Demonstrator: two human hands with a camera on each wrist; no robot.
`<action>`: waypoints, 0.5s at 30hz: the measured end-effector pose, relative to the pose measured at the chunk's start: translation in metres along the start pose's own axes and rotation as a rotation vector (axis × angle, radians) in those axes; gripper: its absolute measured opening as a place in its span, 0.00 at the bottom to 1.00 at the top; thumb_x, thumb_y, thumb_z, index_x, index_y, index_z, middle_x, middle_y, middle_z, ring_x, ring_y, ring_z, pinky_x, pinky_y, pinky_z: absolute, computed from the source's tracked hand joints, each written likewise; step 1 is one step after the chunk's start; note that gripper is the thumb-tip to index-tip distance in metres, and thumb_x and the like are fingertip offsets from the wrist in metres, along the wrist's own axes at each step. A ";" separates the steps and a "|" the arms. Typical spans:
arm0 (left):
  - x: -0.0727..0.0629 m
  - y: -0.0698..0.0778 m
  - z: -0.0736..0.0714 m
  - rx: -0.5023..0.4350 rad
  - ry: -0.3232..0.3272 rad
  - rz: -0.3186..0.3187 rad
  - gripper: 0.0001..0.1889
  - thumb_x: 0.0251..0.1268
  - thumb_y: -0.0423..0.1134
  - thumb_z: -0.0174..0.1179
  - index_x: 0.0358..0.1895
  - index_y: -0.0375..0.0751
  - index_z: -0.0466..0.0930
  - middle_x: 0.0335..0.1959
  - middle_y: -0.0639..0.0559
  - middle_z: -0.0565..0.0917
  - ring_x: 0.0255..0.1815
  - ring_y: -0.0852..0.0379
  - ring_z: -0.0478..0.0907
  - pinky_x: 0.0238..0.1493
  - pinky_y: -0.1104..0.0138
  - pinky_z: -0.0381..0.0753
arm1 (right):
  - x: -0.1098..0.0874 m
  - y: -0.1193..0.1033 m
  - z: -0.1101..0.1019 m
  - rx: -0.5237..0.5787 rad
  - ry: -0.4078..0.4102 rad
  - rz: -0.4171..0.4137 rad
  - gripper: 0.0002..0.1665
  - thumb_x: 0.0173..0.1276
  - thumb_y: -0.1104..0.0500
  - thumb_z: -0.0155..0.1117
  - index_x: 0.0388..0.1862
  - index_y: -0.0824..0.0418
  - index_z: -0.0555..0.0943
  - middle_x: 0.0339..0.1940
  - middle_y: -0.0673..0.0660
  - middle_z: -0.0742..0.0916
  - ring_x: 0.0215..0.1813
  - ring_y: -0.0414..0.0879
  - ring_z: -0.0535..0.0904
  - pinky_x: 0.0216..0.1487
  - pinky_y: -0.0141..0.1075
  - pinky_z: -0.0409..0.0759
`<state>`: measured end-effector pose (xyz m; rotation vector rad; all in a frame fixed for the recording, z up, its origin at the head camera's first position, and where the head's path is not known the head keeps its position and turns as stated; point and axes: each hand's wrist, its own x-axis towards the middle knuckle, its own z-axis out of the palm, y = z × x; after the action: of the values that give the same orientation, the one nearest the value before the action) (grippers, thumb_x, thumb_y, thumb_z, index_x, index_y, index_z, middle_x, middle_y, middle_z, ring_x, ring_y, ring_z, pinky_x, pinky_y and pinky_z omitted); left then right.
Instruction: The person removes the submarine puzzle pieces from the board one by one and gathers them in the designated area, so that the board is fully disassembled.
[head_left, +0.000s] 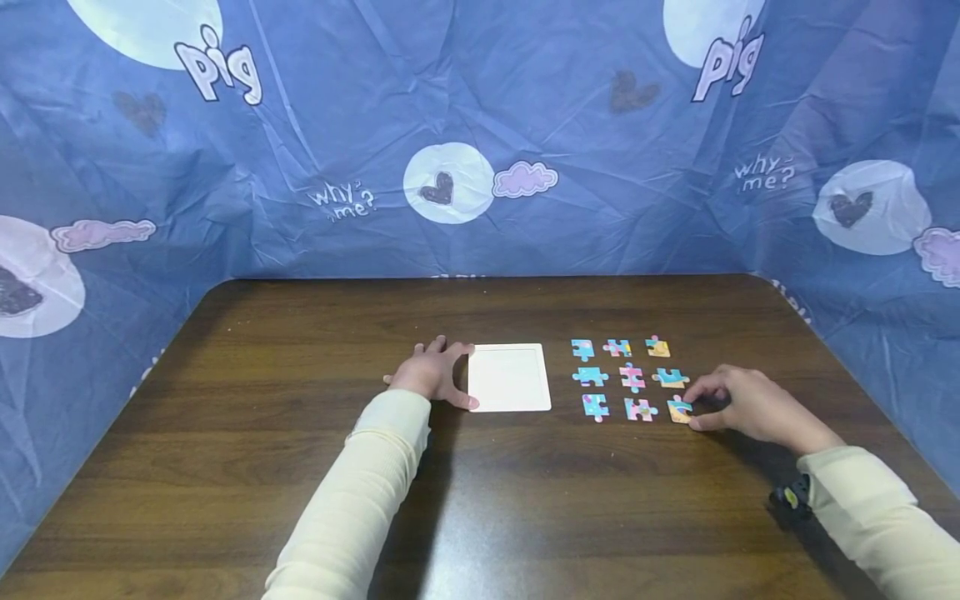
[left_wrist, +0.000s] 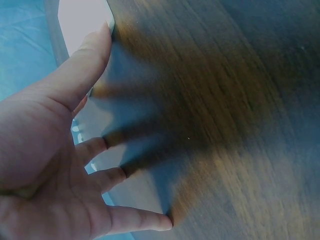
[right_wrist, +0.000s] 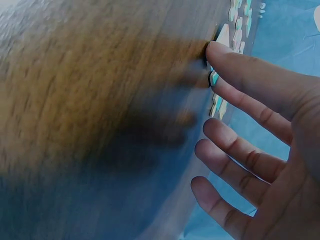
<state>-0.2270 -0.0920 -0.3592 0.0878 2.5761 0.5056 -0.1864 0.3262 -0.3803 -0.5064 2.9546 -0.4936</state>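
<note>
My left hand rests at the left side of a square white puzzle tray, thumb on its near corner and index finger at its far corner. In the left wrist view the other fingers of this left hand are spread and straight over the table. To the right of the tray lie several jigsaw pieces in three rows. My right hand pinches the near-right jigsaw piece, blue and orange, between thumb and index finger. The remaining fingers of the right hand are loosely bent in the right wrist view.
Other jigsaw pieces, such as a pink one and a blue one, lie between the tray and the right hand. All stand on a dark brown wooden table. A blue printed cloth hangs around its back and sides.
</note>
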 end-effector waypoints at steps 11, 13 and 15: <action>0.000 -0.002 0.000 0.001 0.005 0.003 0.49 0.59 0.52 0.74 0.81 0.60 0.54 0.85 0.44 0.42 0.83 0.36 0.36 0.64 0.21 0.49 | 0.002 -0.001 -0.001 -0.001 -0.023 0.005 0.20 0.51 0.50 0.84 0.42 0.54 0.88 0.35 0.52 0.82 0.38 0.47 0.75 0.36 0.43 0.72; 0.000 -0.002 0.001 0.005 0.007 0.005 0.49 0.59 0.52 0.75 0.81 0.60 0.54 0.84 0.44 0.42 0.83 0.36 0.37 0.64 0.21 0.50 | 0.003 0.000 -0.003 0.009 -0.018 -0.001 0.22 0.52 0.50 0.84 0.43 0.56 0.88 0.36 0.51 0.84 0.38 0.47 0.76 0.37 0.43 0.73; 0.000 -0.002 0.001 0.009 0.009 0.010 0.49 0.59 0.52 0.74 0.81 0.60 0.55 0.84 0.43 0.42 0.83 0.36 0.37 0.64 0.21 0.50 | 0.005 0.001 -0.005 0.018 -0.002 -0.012 0.22 0.53 0.50 0.83 0.44 0.58 0.88 0.37 0.52 0.85 0.39 0.47 0.78 0.38 0.43 0.75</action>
<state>-0.2266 -0.0933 -0.3605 0.1012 2.5885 0.4987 -0.1921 0.3271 -0.3761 -0.5233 2.9441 -0.5198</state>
